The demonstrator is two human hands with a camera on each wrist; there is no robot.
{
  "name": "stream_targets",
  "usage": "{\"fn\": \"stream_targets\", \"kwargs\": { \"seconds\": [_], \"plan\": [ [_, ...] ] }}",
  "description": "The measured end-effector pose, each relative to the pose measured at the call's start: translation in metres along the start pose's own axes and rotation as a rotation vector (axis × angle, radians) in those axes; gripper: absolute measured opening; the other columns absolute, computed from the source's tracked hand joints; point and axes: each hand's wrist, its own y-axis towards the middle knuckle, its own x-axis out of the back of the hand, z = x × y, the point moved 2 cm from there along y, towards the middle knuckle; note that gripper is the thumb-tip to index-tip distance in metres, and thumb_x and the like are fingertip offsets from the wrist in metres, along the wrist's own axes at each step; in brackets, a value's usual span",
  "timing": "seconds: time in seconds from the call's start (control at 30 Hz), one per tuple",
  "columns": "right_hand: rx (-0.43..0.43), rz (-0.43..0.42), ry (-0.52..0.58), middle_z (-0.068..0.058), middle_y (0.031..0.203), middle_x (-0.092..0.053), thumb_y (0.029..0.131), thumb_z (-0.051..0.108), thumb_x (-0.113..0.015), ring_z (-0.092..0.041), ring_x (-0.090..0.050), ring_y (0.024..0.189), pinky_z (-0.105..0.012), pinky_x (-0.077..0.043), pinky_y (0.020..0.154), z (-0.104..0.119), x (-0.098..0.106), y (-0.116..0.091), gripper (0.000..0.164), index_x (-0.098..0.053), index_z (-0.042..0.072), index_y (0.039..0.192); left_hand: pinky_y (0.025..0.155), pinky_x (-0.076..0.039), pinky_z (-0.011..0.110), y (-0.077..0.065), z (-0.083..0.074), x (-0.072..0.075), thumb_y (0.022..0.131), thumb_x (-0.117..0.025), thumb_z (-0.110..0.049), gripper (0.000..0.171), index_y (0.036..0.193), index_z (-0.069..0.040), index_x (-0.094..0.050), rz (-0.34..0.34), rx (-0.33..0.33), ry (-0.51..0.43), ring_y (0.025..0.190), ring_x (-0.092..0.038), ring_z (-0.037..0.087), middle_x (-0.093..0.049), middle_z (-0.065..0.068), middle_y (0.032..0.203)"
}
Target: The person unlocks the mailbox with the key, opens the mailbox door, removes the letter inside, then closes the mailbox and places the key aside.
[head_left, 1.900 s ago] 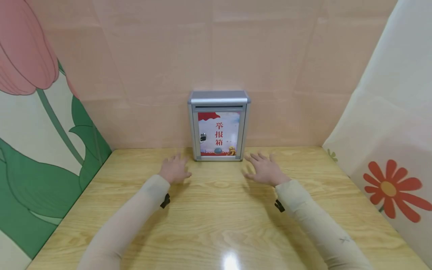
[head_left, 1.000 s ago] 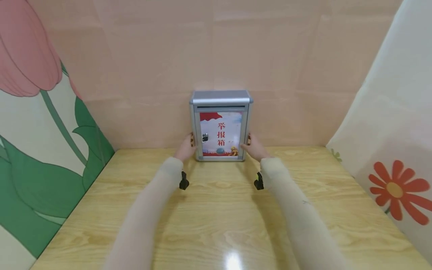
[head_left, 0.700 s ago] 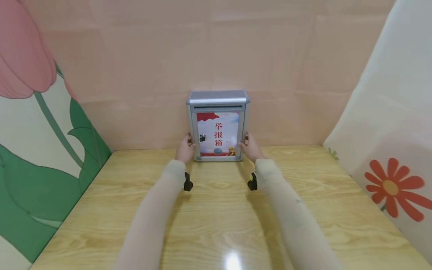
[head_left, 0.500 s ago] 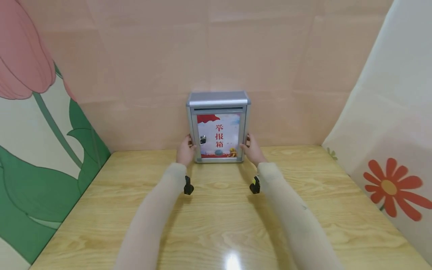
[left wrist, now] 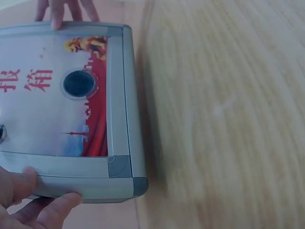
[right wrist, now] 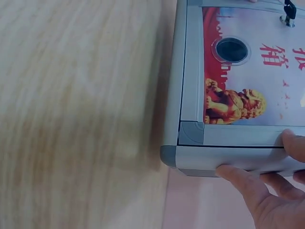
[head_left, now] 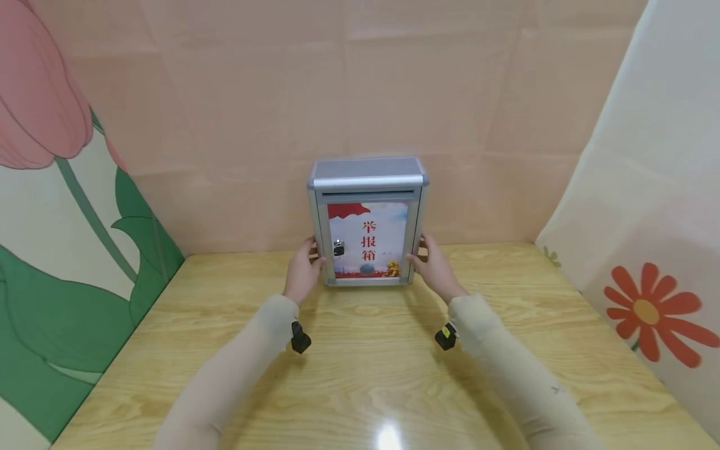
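Note:
A silver metal report box [head_left: 382, 234] with a mail slot and a red-lettered front panel stands upright at the back of the table. My left hand [head_left: 302, 272] grips its left side low down, thumb by the front edge and fingers along the side. On the opposite side my right hand [head_left: 439, 270] holds it the same way. A small lock with a black-headed key [right wrist: 289, 10] sits in the panel's left part. In the left wrist view a narrow shadow runs along the table beside the box's bottom edge [left wrist: 136, 119].
The wood-grain table [head_left: 360, 369] reaches back to a pink cloth backdrop [head_left: 236, 125]. A tulip-printed panel [head_left: 62, 325] borders the left side, and a white sheet with a red flower [head_left: 647, 312] borders the right. Both wrists carry small black cameras [head_left: 446, 336].
Both hands came in from the sides and took hold of the box. Since half a second ago the box has come toward me, looking larger and lower in the head view.

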Motion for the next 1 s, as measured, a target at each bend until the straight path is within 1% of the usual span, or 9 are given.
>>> {"fn": "stream_targets", "kwargs": {
  "seconds": [0.23, 0.4, 0.5, 0.57, 0.63, 0.73, 0.83, 0.9, 1.0],
  "plan": [
    [0.007, -0.007, -0.025, -0.024, 0.146, -0.037, 0.099, 0.014, -0.055, -0.045, -0.051, 0.122, -0.044, -0.053, 0.091, -0.014, -0.008, 0.003, 0.067, -0.016, 0.012, 0.154, 0.087, -0.055, 0.035, -0.002, 0.014, -0.004, 0.094, -0.06, -0.003, 0.054, 0.145, -0.006, -0.04, 0.004, 0.012, -0.01, 0.113, -0.06, 0.03, -0.059, 0.02, 0.128],
    [0.009, -0.007, -0.018, -0.026, 0.145, -0.037, 0.099, 0.013, -0.055, -0.046, -0.051, 0.121, -0.046, -0.053, 0.091, -0.014, -0.008, 0.006, 0.066, -0.017, 0.009, 0.153, 0.086, -0.056, 0.035, 0.0, 0.016, -0.004, 0.094, -0.06, -0.006, 0.056, 0.146, -0.008, -0.039, 0.018, 0.013, -0.027, 0.112, -0.061, 0.031, -0.059, 0.02, 0.127],
    [0.005, 0.028, -0.032, -0.026, 0.147, -0.034, 0.099, 0.016, -0.055, -0.046, -0.049, 0.124, -0.047, -0.051, 0.093, -0.014, -0.005, 0.009, 0.069, -0.014, 0.01, 0.154, 0.088, -0.055, 0.037, 0.002, 0.016, -0.003, 0.094, -0.061, -0.007, 0.058, 0.147, -0.009, -0.037, 0.033, 0.01, -0.024, 0.112, -0.061, 0.032, -0.058, 0.02, 0.128],
    [-0.012, 0.064, -0.063, -0.026, 0.15, -0.031, 0.099, 0.02, -0.056, -0.046, -0.047, 0.127, -0.048, -0.049, 0.097, -0.016, -0.002, 0.009, 0.074, -0.009, 0.009, 0.154, 0.091, -0.053, 0.039, 0.002, 0.018, -0.004, 0.092, -0.064, -0.009, 0.063, 0.148, -0.009, -0.034, 0.062, 0.035, -0.024, 0.113, -0.06, 0.033, -0.057, 0.021, 0.129],
    [-0.035, 0.105, -0.122, -0.027, 0.149, -0.033, 0.097, 0.022, -0.059, -0.045, -0.046, 0.128, -0.049, -0.047, 0.098, -0.018, 0.001, 0.008, 0.076, -0.01, 0.006, 0.153, 0.094, -0.051, 0.041, 0.001, 0.021, -0.004, 0.091, -0.067, -0.011, 0.066, 0.147, -0.006, -0.033, 0.106, 0.088, -0.012, 0.116, -0.059, 0.035, -0.055, 0.022, 0.13],
    [-0.088, 0.19, -0.238, -0.028, 0.14, -0.044, 0.095, 0.022, -0.062, -0.041, -0.053, 0.12, -0.046, -0.051, 0.094, -0.024, 0.004, 0.007, 0.067, -0.026, -0.003, 0.145, 0.096, -0.049, 0.044, -0.001, 0.029, -0.006, 0.088, -0.071, -0.01, 0.063, 0.139, 0.004, -0.036, 0.194, 0.155, 0.035, 0.116, -0.057, 0.038, -0.054, 0.026, 0.127],
    [-0.111, 0.26, -0.357, -0.027, 0.123, -0.056, 0.094, 0.018, -0.063, -0.035, -0.06, 0.105, -0.04, -0.054, 0.083, -0.03, 0.002, 0.007, 0.045, -0.045, -0.009, 0.126, 0.091, -0.051, 0.043, 0.0, 0.04, -0.011, 0.084, -0.072, -0.007, 0.05, 0.123, 0.009, -0.045, 0.264, 0.175, 0.109, 0.108, -0.059, 0.036, -0.058, 0.026, 0.116],
    [-0.114, 0.273, -0.394, -0.024, 0.113, -0.059, 0.093, 0.014, -0.064, -0.03, -0.061, 0.096, -0.036, -0.054, 0.077, -0.033, 0.0, 0.009, 0.034, -0.05, -0.008, 0.116, 0.087, -0.051, 0.042, 0.002, 0.046, -0.015, 0.082, -0.073, -0.005, 0.043, 0.115, 0.009, -0.048, 0.277, 0.159, 0.155, 0.1, -0.06, 0.033, -0.06, 0.024, 0.107],
    [-0.104, 0.239, -0.418, -0.018, 0.101, -0.06, 0.092, 0.01, -0.065, -0.024, -0.06, 0.085, -0.032, -0.053, 0.07, -0.036, -0.003, 0.01, 0.023, -0.053, -0.005, 0.106, 0.083, -0.052, 0.04, 0.005, 0.051, -0.019, 0.081, -0.075, -0.006, 0.039, 0.108, 0.006, -0.05, 0.26, 0.148, 0.21, 0.091, -0.06, 0.029, -0.061, 0.019, 0.098]
  ]
}}
